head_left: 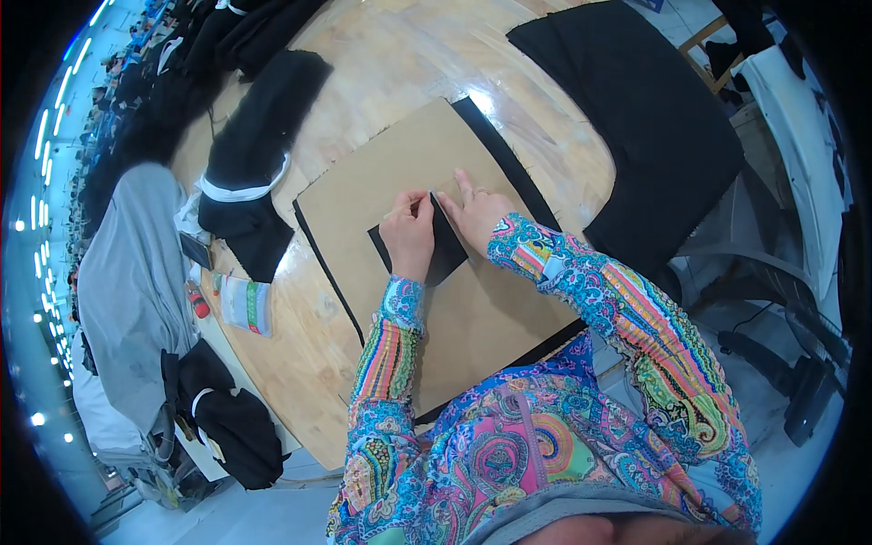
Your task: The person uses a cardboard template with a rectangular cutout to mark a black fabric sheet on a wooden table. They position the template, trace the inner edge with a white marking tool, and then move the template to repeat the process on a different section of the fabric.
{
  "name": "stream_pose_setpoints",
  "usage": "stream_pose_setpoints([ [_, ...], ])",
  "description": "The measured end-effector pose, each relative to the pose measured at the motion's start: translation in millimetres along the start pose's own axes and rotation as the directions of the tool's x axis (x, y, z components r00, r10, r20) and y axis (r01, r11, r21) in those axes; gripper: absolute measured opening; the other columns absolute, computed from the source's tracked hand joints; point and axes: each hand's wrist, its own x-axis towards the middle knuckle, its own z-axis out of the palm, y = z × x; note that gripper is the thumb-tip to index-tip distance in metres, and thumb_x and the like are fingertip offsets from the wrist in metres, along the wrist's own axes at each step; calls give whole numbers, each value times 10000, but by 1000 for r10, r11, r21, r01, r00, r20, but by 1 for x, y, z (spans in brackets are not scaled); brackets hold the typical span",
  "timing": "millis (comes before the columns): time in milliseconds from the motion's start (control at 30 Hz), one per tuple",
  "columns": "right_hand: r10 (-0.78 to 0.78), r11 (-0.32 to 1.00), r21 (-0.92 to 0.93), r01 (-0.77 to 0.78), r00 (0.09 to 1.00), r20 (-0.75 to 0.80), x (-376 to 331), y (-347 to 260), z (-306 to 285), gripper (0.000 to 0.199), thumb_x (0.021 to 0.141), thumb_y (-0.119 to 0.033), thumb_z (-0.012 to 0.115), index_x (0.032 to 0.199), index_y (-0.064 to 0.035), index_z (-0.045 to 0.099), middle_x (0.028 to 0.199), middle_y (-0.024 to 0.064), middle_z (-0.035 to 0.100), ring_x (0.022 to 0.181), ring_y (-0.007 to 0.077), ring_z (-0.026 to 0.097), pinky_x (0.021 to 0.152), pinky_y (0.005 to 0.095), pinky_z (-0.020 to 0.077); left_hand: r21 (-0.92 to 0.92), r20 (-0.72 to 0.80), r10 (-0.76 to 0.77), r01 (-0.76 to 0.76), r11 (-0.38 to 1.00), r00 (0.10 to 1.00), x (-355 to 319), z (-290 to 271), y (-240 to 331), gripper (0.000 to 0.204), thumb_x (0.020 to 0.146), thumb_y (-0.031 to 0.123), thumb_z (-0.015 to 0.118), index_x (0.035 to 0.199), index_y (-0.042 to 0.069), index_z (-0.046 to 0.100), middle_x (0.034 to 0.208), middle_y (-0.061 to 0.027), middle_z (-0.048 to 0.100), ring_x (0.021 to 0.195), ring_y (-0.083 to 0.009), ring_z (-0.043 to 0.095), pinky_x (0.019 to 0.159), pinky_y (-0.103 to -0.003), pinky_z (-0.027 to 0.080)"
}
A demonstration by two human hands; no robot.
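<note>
A brown cardboard pattern sheet (427, 163) lies on a layer of black fabric (509, 159) on the wooden table (381, 64). On the cardboard sits a small black fabric piece (447, 259). My left hand (409, 232) has its fingers closed around a thin light stick, maybe chalk, its tip at the piece's top corner. My right hand (474, 213) presses flat on the piece's upper right edge, index finger stretched out. Both sleeves are bright and multicoloured.
A large black cloth (636, 118) covers the table's far right. Black garments with white trim (245, 173) lie at the left, with a small booklet (247, 304) and a red object (199, 304) near the edge. Grey fabric (132, 282) hangs left of the table.
</note>
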Motion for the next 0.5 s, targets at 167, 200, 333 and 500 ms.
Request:
stream_pose_setpoints([
  [167,-27,999,-21,26,999,-29,-3,1,-2,580,872,-123,458,1415,-180,264,1427,265,215,1002,272,582,725,326,531,76,17,42,-44,996,999,2,1,-2,127,816,115,602,856,-1,634,770,-136,667,690,-202,656,634,-285,505],
  [200,-22,1000,-21,22,1000,-20,-2,1,-4,580,871,-123,459,1414,-182,264,1429,263,213,1003,272,581,722,327,532,77,22,50,-52,996,999,1,1,0,122,816,113,600,851,0,632,771,-136,667,685,-203,656,630,-288,505],
  [333,-28,999,-28,27,999,-25,-3,0,-4,554,887,-149,439,1413,-185,267,1431,261,209,1004,274,579,716,335,531,102,43,112,-116,988,993,-10,-3,7,97,808,95,601,837,5,623,754,-126,661,661,-191,653,602,-285,499],
  [500,-30,998,-48,29,999,-36,1,1,2,528,905,-184,414,1413,-184,267,1434,264,199,1008,277,576,719,347,530,51,83,173,-177,983,981,-34,-7,16,46,787,47,596,817,13,603,718,-103,615,632,-194,609,580,-291,477],
])
